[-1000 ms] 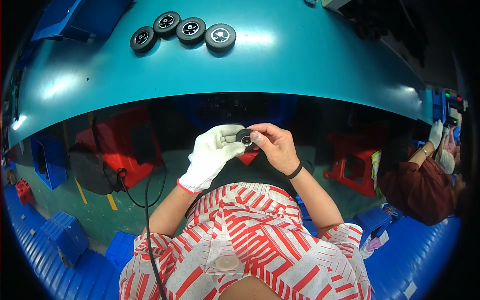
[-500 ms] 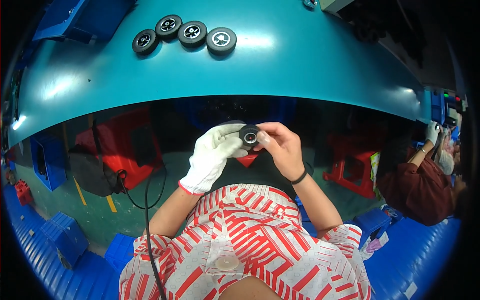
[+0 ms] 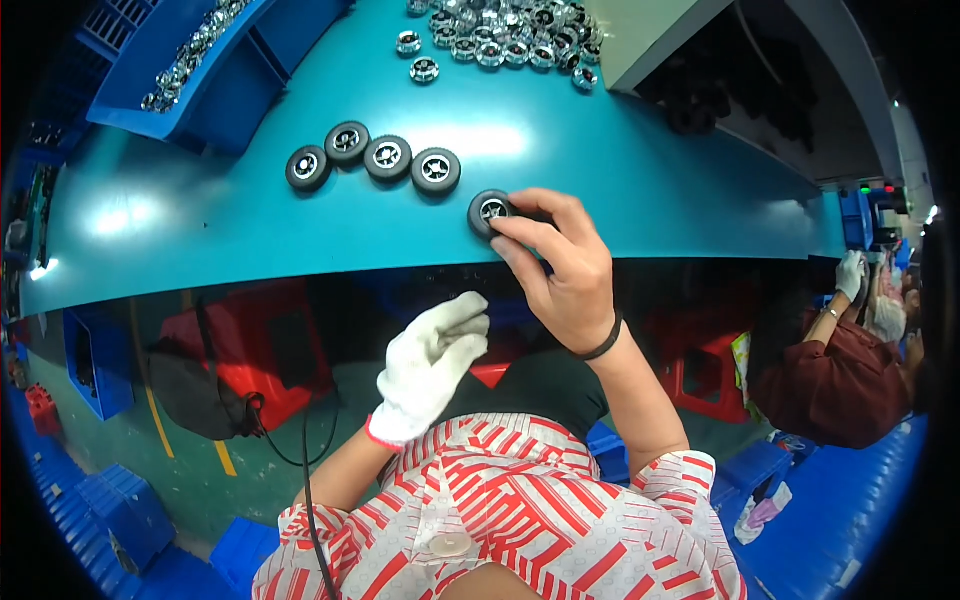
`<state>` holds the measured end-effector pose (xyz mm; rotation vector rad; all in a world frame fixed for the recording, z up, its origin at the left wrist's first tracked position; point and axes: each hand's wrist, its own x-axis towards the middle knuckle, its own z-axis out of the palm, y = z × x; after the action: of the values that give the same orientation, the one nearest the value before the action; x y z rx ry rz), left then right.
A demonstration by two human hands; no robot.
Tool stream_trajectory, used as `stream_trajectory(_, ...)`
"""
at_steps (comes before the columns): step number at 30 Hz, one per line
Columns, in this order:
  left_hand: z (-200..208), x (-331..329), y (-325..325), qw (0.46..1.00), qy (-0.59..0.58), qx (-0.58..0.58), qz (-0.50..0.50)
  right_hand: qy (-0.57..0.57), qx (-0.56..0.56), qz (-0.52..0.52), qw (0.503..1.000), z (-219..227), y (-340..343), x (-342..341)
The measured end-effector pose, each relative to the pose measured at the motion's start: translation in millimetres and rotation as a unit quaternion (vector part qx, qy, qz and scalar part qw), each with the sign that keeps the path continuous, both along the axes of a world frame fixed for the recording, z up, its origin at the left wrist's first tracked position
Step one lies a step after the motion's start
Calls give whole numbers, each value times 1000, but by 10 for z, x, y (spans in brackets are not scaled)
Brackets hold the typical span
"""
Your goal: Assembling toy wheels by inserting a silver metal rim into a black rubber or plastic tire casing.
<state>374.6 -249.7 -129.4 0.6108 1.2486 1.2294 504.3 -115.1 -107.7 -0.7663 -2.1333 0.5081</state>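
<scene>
Currently the bare right hand (image 3: 572, 268) pinches a black wheel (image 3: 482, 216) over the near part of the teal table (image 3: 250, 225). At its seven o'clock, the gloved left hand (image 3: 425, 370) hangs apart, fingers loosely curled. Four more wheels (image 3: 388, 159) lie toward ten, standing between it and a blue bin (image 3: 225, 105). Shiny hubs (image 3: 516, 53) heap at twelve, a pale cabinet (image 3: 645, 35) between one and two, a co-worker (image 3: 830, 395) at four.
</scene>
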Motion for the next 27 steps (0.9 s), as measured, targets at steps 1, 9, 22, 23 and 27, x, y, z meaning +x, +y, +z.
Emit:
stream_trajectory(1,0,24,-33,998,41,44,31,-2,7,-24,1000,15,-14,17)
stream_trajectory(9,768,-178,851,698,616,353,-95,23,7,-100,995,78,191,310)
stream_trajectory(22,631,-387,1427,610,748,263,13,-128,164,-289,935,250,1415,962)
stream_trajectory(23,644,-388,1418,613,746,259,15,-168,121,-271,940,237,1512,992)
stream_trajectory(27,706,-420,1386,609,725,313,68,-124,113,-249,954,267,1411,956)
